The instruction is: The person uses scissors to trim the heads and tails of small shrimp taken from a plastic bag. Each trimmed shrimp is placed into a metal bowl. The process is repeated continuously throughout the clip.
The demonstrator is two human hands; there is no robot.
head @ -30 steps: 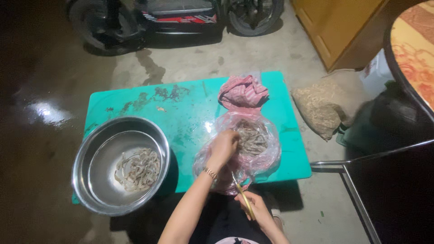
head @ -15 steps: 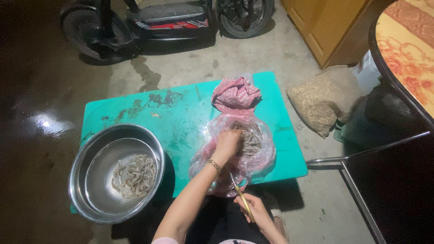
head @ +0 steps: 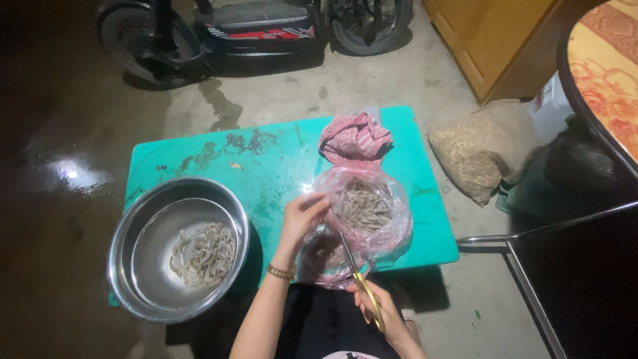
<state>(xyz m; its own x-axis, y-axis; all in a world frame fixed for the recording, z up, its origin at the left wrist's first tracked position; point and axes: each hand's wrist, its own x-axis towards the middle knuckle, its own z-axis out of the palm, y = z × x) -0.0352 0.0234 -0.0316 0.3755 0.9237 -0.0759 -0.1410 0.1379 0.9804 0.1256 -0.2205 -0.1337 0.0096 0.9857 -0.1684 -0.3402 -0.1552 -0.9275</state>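
left hand (head: 302, 216) at rim of clear bag of shrimp (head: 364, 206) on teal table (head: 266, 166), fingers pinched, contents unclear. right hand (head: 379, 312) grips yellow-handled scissors (head: 355, 272), blades toward bag. steel bowl (head: 136, 266) close left for done shrimp.

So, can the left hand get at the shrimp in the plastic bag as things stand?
Probably yes. The left hand is at the rim of the clear bag, whose mouth lies open, and the shrimp pile is right beside its fingers with nothing between; the scissors sit lower.
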